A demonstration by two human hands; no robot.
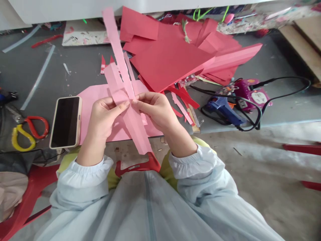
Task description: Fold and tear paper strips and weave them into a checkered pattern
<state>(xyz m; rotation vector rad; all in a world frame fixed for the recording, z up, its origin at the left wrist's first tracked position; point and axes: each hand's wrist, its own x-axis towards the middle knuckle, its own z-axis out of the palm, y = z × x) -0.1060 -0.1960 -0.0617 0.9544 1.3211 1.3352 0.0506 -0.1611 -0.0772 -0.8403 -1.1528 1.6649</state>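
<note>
Between my two hands is a long pink paper strip (136,129), held slanting over the table's front edge, its top end rising toward the back. My left hand (104,113) pinches it near the middle, thumb on top. Close beside it, my right hand (154,108) grips the same strip between thumb and fingers, the fingertips nearly meeting. A shorter, wider pink paper piece (112,78) lies against the strip by my left fingers. Beneath both hands, a larger pink paper sheet (91,95) rests on the table. Part of the strip is hidden by my fingers.
A phone (65,120) and scissors (30,129) lie at the left. Red paper sheets (170,60) are piled behind my right hand, with paper scraps (182,103) in front. A blue glue gun (225,110) and a purple box (252,95) with black cable sit at the right.
</note>
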